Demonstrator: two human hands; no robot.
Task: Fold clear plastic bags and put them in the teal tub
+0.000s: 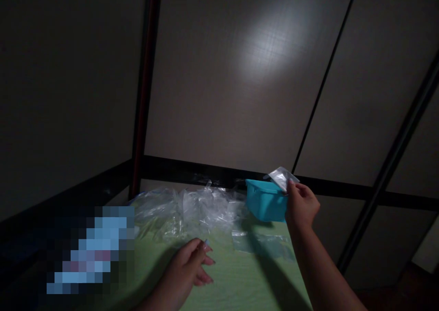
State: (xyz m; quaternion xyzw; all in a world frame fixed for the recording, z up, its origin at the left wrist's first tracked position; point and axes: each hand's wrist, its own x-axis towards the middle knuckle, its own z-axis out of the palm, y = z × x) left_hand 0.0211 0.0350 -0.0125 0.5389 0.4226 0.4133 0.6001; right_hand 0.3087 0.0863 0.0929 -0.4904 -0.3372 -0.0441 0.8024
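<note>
My right hand (302,204) is raised over the far right of a green table (236,279), pinching a small clear plastic bag (281,177) by its lower edge. The bag hangs just above a turquoise plastic tub (265,201) at the table's back edge. My left hand (191,265) rests low on the green surface with its fingers loosely curled and nothing visible in them. A heap of crumpled clear plastic bags (185,208) lies just beyond it.
A flat clear bag (262,244) lies on the table in front of the tub. Dark frame posts (144,87) and rails (206,171) border the table, with pale wall panels behind. A blurred patch (91,251) covers the left side. The scene is dim.
</note>
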